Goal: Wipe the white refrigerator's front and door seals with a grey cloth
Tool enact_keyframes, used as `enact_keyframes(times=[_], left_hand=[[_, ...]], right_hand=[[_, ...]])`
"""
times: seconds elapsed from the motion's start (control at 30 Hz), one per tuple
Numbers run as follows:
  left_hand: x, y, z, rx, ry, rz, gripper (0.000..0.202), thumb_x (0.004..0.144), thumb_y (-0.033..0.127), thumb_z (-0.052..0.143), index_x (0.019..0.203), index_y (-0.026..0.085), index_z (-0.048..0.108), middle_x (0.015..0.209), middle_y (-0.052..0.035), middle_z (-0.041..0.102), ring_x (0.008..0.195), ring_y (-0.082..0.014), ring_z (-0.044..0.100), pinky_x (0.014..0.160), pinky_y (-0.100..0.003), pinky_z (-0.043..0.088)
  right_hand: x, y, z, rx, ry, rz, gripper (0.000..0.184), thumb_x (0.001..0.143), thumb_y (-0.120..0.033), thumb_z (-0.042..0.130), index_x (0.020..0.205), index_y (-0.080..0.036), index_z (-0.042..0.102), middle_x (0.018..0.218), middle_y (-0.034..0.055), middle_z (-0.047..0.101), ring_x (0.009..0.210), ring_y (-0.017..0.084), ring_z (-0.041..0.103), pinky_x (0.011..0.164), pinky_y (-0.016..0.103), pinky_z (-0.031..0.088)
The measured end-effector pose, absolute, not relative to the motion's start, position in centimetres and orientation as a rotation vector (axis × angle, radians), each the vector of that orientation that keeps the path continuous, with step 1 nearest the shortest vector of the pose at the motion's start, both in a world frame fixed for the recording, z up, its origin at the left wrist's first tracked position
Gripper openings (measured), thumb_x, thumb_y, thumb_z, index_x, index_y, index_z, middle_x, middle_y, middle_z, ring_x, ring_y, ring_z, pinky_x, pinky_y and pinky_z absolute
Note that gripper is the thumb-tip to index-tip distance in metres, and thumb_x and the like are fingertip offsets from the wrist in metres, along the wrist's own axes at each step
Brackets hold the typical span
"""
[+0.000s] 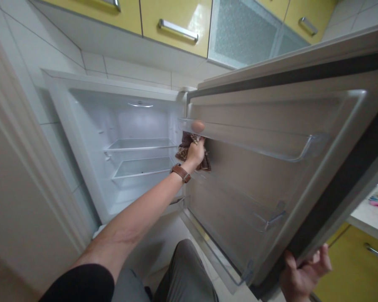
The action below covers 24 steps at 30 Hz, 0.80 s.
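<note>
My left hand (pixel 195 153), with a brown-strapped watch at the wrist, is closed around a bunched brown patterned cloth (pixel 204 163). It presses the cloth to the inner side of the open refrigerator door (pixel 236 167), just under the upper clear door shelf (pixel 255 147). A brown egg (pixel 198 126) rests in that shelf, right above my fingers. At the lower right, my right hand (pixel 304 272) grips the door's free edge, thumb on the inner side and fingers curled at the outer side.
The refrigerator interior (pixel 138 121) stands open on the left, with glass shelves (pixel 141 144) inside. A lower door shelf (pixel 267 220) juts out below. Yellow cabinets (pixel 176 21) hang overhead. To the right is a countertop (pixel 370 218) with a colourful item on it.
</note>
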<state>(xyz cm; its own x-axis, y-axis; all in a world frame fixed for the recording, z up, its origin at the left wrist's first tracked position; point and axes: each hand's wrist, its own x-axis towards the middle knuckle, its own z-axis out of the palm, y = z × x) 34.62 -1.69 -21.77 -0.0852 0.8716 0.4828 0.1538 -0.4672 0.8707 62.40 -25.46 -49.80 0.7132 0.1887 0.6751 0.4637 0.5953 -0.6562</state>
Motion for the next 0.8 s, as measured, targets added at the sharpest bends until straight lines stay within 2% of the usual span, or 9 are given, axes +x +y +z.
enact_keyframes(times=[0.1, 0.3, 0.43, 0.53, 0.63, 0.7, 0.8], left_hand=[[36.8, -4.8, -21.7, 1.727, 1.157, 1.57, 0.044, 0.104, 0.052, 0.046, 0.09, 0.018, 0.07, 0.086, -0.01, 0.075, 0.102, -0.0265, 0.071, 0.087, -0.032, 0.052], [38.9, -12.4, -21.8, 2.064, 1.096, 1.39, 0.047, 0.106, 0.049, 0.043, 0.079, 0.019, 0.067, 0.079, -0.0077, 0.074, 0.086, -0.0219, 0.072, 0.08, -0.03, 0.051], [39.5, -16.7, -21.0, 2.253, 0.874, 1.199, 0.052, 0.108, 0.05, 0.038, 0.078, 0.02, 0.068, 0.081, -0.0062, 0.075, 0.087, -0.0208, 0.072, 0.079, -0.029, 0.051], [40.3, -18.6, -20.6, 2.434, 0.578, 0.957, 0.044, 0.107, 0.048, 0.043, 0.09, 0.021, 0.073, 0.094, -0.0064, 0.078, 0.095, -0.0218, 0.073, 0.08, -0.028, 0.053], [40.8, -18.7, -20.8, 2.576, 0.381, 0.853, 0.025, 0.103, 0.035, 0.055, 0.115, 0.021, 0.072, 0.11, -0.0087, 0.078, 0.104, -0.0235, 0.072, 0.086, -0.03, 0.055], [40.6, -18.0, -21.1, 2.669, 0.361, 0.794, 0.031, 0.098, 0.022, 0.058, 0.127, 0.018, 0.069, 0.117, -0.0112, 0.077, 0.107, -0.0243, 0.072, 0.091, -0.032, 0.055], [39.9, -17.0, -20.9, 2.816, 0.35, 0.606, 0.052, 0.088, 0.005, 0.058, 0.138, 0.017, 0.064, 0.13, -0.0132, 0.072, 0.116, -0.0251, 0.069, 0.098, -0.034, 0.055]], right_hand=[[62.0, -25.5, -49.5, -0.941, -0.752, -0.168, 0.102, 0.063, -0.047, 0.09, 0.149, -0.02, 0.041, 0.107, 0.0041, 0.058, 0.099, 0.019, 0.056, 0.094, 0.036, 0.043], [61.6, -25.6, -48.8, -0.94, -0.747, -0.184, 0.098, 0.063, -0.048, 0.087, 0.145, -0.02, 0.042, 0.111, 0.0056, 0.058, 0.103, 0.022, 0.055, 0.104, 0.043, 0.043], [61.8, -25.6, -48.7, -0.961, -0.771, -0.206, 0.096, 0.066, -0.049, 0.085, 0.146, -0.02, 0.041, 0.107, 0.0044, 0.058, 0.103, 0.023, 0.055, 0.107, 0.047, 0.04], [62.0, -25.7, -48.8, -0.968, -0.809, -0.223, 0.096, 0.069, -0.049, 0.084, 0.149, -0.02, 0.039, 0.104, 0.0037, 0.056, 0.102, 0.023, 0.054, 0.106, 0.048, 0.04], [62.2, -25.7, -48.9, -1.005, -0.829, -0.255, 0.099, 0.07, -0.052, 0.082, 0.151, -0.02, 0.037, 0.102, 0.0045, 0.055, 0.1, 0.025, 0.054, 0.104, 0.049, 0.041], [62.4, -25.6, -49.0, -1.019, -0.829, -0.272, 0.099, 0.07, -0.055, 0.082, 0.151, -0.02, 0.037, 0.1, 0.0047, 0.055, 0.097, 0.025, 0.055, 0.103, 0.05, 0.041], [62.7, -25.5, -49.2, -1.018, -0.842, -0.288, 0.1, 0.07, -0.058, 0.082, 0.15, -0.019, 0.037, 0.1, 0.005, 0.056, 0.099, 0.026, 0.056, 0.104, 0.052, 0.041]])
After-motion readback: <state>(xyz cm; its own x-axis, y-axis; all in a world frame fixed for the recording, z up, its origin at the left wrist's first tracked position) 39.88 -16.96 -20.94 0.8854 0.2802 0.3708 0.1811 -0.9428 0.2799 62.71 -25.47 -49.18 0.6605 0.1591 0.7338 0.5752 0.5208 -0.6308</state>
